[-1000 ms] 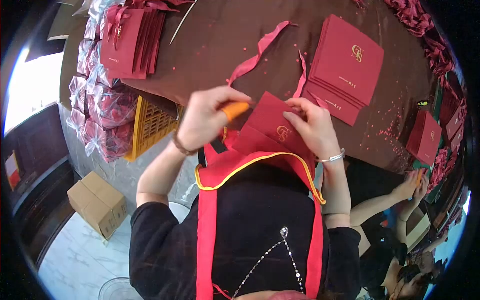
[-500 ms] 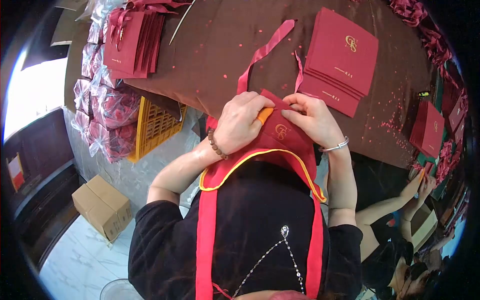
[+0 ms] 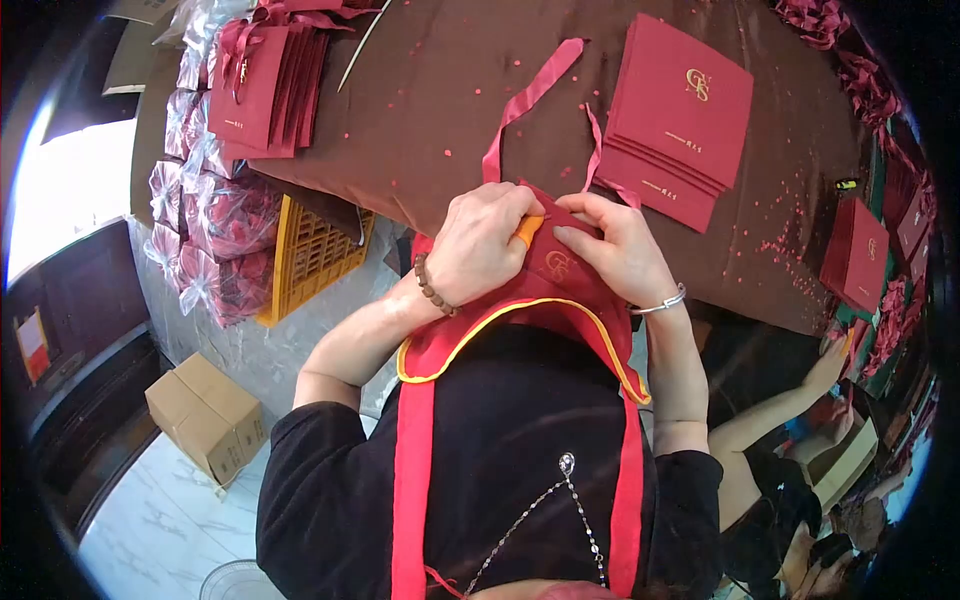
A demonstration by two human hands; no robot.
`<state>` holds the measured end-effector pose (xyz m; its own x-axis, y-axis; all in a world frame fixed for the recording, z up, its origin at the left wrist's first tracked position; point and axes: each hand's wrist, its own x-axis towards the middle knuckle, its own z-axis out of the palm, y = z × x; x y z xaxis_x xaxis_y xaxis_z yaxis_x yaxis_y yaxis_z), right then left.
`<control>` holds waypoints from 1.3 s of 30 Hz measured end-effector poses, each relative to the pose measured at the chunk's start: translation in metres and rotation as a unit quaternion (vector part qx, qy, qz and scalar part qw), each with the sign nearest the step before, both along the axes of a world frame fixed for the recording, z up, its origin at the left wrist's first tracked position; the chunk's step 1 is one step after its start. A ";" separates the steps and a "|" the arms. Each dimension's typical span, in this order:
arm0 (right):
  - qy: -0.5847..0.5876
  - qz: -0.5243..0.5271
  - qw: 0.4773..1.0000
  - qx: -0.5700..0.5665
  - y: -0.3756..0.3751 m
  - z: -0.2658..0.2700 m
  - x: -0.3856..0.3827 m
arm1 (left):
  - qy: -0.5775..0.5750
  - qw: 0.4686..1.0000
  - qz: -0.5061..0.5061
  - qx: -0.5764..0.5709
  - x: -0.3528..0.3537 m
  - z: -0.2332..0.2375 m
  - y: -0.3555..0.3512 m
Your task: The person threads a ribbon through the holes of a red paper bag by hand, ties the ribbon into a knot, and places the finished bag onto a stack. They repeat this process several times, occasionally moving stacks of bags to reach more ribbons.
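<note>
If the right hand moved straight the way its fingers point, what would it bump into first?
Probably the left hand: the right hand points toward it across the top of the red gift bag, though depth is hard to judge here.

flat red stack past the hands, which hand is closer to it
Right. The right hand is just on the near side of the flat red stack; the left hand is farther off, nearer the body and to the stack's left.
</note>
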<state>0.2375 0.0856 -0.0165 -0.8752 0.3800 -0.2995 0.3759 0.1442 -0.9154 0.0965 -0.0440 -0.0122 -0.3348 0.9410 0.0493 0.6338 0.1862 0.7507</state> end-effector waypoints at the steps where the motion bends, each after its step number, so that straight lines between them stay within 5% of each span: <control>1: 0.001 0.001 1.000 0.000 -0.001 0.000 0.001 | 0.001 1.000 -0.003 -0.001 0.000 0.001 0.000; 11: 0.029 -0.007 0.972 0.231 -0.023 0.008 0.004 | 0.113 0.993 -0.023 0.005 0.012 0.010 0.002; 15: 0.039 -0.047 0.978 0.199 -0.025 0.010 0.006 | 0.109 0.993 -0.019 0.034 0.013 0.011 0.001; 17: 0.042 -0.048 0.979 0.193 -0.026 0.008 0.005 | -0.024 0.999 0.024 0.035 0.014 0.015 0.002; 23: 0.058 -0.041 0.980 0.184 -0.027 0.005 0.004 | -0.059 0.998 -0.025 -0.012 -0.002 0.027 0.002; 24: 0.064 -0.035 0.975 0.208 -0.028 0.006 0.004 | 0.009 1.000 -0.006 0.001 -0.006 0.029 0.005; 26: 0.069 -0.028 0.970 0.230 -0.029 0.006 0.004 | 0.157 0.986 -0.049 0.020 -0.021 0.036 0.014; 32: 0.105 0.013 0.933 0.343 -0.033 0.006 0.000 | -0.065 0.937 -0.271 -0.211 -0.071 0.021 0.047; 39: 0.104 -0.007 0.932 0.346 -0.033 0.005 0.002 | -0.091 0.899 -0.395 -0.164 -0.074 0.028 0.060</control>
